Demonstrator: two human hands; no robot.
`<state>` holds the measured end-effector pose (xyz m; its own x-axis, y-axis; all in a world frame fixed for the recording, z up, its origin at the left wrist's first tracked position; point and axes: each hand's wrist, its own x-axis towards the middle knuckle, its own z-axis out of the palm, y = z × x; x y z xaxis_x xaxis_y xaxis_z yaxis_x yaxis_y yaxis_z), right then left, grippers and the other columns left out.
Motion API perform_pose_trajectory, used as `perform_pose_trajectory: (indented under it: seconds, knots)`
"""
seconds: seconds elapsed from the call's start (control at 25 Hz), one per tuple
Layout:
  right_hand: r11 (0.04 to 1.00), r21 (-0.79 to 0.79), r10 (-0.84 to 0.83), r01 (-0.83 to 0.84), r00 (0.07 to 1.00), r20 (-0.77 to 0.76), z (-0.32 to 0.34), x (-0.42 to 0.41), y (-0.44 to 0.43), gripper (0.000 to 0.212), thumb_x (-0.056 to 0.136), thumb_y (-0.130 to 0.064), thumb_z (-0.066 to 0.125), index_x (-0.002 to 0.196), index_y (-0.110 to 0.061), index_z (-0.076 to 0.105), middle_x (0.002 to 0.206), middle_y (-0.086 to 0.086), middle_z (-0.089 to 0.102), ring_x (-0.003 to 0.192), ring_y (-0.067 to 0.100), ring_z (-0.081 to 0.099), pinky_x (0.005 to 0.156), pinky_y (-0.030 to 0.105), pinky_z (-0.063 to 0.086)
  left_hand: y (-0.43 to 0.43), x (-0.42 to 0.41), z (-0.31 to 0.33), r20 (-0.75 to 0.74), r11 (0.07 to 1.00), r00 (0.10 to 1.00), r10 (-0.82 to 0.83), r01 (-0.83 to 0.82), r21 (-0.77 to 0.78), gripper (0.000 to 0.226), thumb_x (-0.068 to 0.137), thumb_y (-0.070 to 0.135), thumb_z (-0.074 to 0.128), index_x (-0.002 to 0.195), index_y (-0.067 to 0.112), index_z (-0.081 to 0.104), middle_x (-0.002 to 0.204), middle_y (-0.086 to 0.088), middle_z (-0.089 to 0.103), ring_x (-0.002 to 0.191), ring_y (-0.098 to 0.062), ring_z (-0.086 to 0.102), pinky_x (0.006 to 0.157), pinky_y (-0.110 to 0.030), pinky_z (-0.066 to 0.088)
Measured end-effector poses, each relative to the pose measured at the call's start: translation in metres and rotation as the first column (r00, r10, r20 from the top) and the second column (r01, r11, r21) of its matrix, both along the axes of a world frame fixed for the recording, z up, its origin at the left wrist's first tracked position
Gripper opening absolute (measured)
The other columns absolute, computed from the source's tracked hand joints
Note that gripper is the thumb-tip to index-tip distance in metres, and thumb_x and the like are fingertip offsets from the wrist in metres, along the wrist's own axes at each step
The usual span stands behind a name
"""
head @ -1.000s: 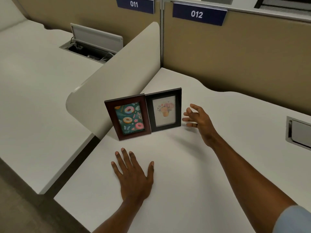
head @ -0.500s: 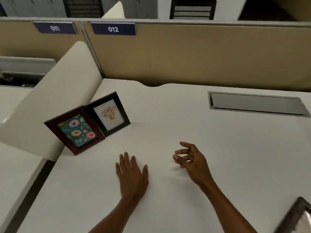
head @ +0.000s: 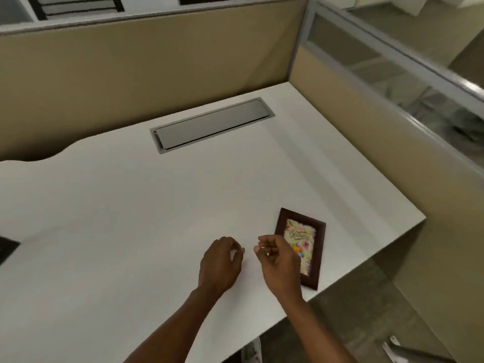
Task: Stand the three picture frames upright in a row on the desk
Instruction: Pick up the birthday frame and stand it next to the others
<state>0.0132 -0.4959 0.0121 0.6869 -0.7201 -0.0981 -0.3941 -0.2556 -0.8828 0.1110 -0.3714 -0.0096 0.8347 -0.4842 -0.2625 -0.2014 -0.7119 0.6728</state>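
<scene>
From the head view, the right hand (head: 279, 260) covers the near left part of a dark brown picture frame (head: 311, 247), so that corner and part of its card cannot be seen. At the far left edge a black shape (head: 6, 248) is cut off and cannot be identified. The picture is soft with blur, and small detail on the fingers is hard to read.

The white surface (head: 131, 218) has a wavy back edge on the left and a grey closed cable hatch (head: 212, 125) set into it near the back. Tan partition panels (head: 131, 69) stand behind and to the right, the right one topped with a glazed strip (head: 392, 61). Grey floor (head: 353, 323) shows beyond the near right corner.

The frame lies flat, face up, near the right front corner of the surface, holding a colourful card with "Happy Birthday" lettering.

Both hands hover low over the surface just left of the frame, fingers curled loosely and holding nothing. The left hand (head: 220, 265) is close to the right hand, fingertips nearly meeting. Whether the right hand touches the frame cannot be told.
</scene>
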Motion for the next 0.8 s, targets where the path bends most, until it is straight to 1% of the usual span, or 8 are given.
perform_pose_trajectory:
  seconds: [0.12, 0.2, 0.32, 0.44, 0.6, 0.64, 0.72, 0.8]
  knots:
    - [0.952, -0.207, -0.255, 0.224, 0.957, -0.141, -0.005, -0.028, -0.042, 0.030, 0.088, -0.012, 0.087, 0.115, -0.012, 0.074, 0.119, 0.010, 0.071, 0.111, 0.030, 0.069, 0.087, 0.043, 0.063, -0.045, -0.014, 0.004, -0.114, 1.000, 0.993, 0.003, -0.006, -0.023, 0.017, 0.102, 0.034, 0.069, 0.105, 0.018, 0.074, 0.105, 0.003, 0.079, 0.098, -0.017, 0.073, 0.089, -0.040, 0.061]
    - [0.924, -0.248, -0.347, 0.289, 0.908, -0.234, -0.009, -0.042, -0.062, 0.047, 0.083, -0.012, 0.090, 0.126, -0.010, 0.071, 0.130, 0.017, 0.066, 0.123, 0.036, 0.062, 0.096, 0.055, 0.058, -0.069, -0.020, 0.005, -0.168, 1.000, 0.986, 0.010, -0.013, -0.015, 0.022, 0.100, 0.035, 0.071, 0.111, 0.016, 0.071, 0.109, 0.002, 0.077, 0.097, -0.017, 0.071, 0.083, -0.034, 0.057]
    - [0.928, -0.184, -0.369, 0.325, 0.874, -0.315, -0.019, -0.055, -0.079, 0.069, 0.082, -0.017, 0.091, 0.144, -0.009, 0.061, 0.140, 0.021, 0.063, 0.132, 0.039, 0.056, 0.107, 0.055, 0.053, -0.099, -0.024, 0.008, -0.207, 0.996, 0.975, 0.084, -0.081, 0.022, 0.040, 0.098, 0.036, 0.074, 0.127, 0.012, 0.062, 0.118, -0.001, 0.071, 0.106, -0.020, 0.068, 0.085, -0.033, 0.052]
    - [0.927, -0.092, -0.374, 0.364, 0.872, -0.318, -0.029, -0.057, -0.080, 0.071, 0.085, -0.017, 0.088, 0.149, -0.010, 0.057, 0.140, 0.017, 0.066, 0.131, 0.036, 0.058, 0.105, 0.054, 0.056, -0.119, -0.024, 0.010, -0.264, 0.981, 0.945, 0.193, -0.186, 0.051, 0.042, 0.097, 0.036, 0.074, 0.124, 0.008, 0.060, 0.118, -0.008, 0.071, 0.111, -0.027, 0.071, 0.089, -0.040, 0.059]
    - [0.904, -0.036, -0.421, 0.426, 0.872, -0.250, -0.034, -0.052, -0.080, 0.067, 0.082, -0.011, 0.090, 0.142, -0.011, 0.061, 0.131, 0.015, 0.072, 0.125, 0.035, 0.061, 0.099, 0.057, 0.058, -0.135, -0.019, 0.007, -0.416, 0.955, 0.863, 0.287, -0.292, 0.052, 0.039, 0.097, 0.036, 0.073, 0.090, 0.000, 0.061, 0.088, -0.011, 0.070, 0.097, -0.030, 0.076, 0.067, -0.032, 0.049]
    - [0.890, 0.006, -0.444, 0.456, 0.867, -0.225, -0.036, -0.051, -0.083, 0.067, 0.081, -0.009, 0.090, 0.142, -0.010, 0.061, 0.130, 0.015, 0.072, 0.125, 0.036, 0.062, 0.100, 0.058, 0.058, -0.138, -0.018, 0.007, -0.459, 0.950, 0.837, 0.299, -0.306, 0.060, 0.043, 0.097, 0.037, 0.075, 0.087, -0.003, 0.061, 0.088, -0.011, 0.072, 0.097, -0.031, 0.078, 0.063, -0.029, 0.047]
    - [0.857, 0.108, -0.480, 0.503, 0.858, -0.184, -0.037, -0.049, -0.088, 0.067, 0.081, -0.004, 0.091, 0.141, -0.009, 0.062, 0.130, 0.017, 0.072, 0.124, 0.036, 0.065, 0.102, 0.057, 0.058, -0.139, -0.018, 0.010, -0.507, 0.945, 0.802, 0.315, -0.316, 0.088, 0.045, 0.094, 0.036, 0.080, 0.101, -0.008, 0.072, 0.103, -0.019, 0.079, 0.102, -0.033, 0.078, 0.058, -0.027, 0.045]
    - [0.827, 0.202, -0.500, 0.524, 0.851, -0.161, -0.037, -0.046, -0.092, 0.062, 0.082, 0.004, 0.088, 0.138, -0.008, 0.064, 0.131, 0.019, 0.070, 0.121, 0.036, 0.069, 0.102, 0.054, 0.061, -0.134, -0.019, 0.011, -0.518, 0.951, 0.801, 0.301, -0.294, 0.097, 0.039, 0.093, 0.031, 0.083, 0.101, -0.006, 0.075, 0.109, -0.023, 0.080, 0.093, -0.029, 0.078, 0.053, -0.026, 0.044]
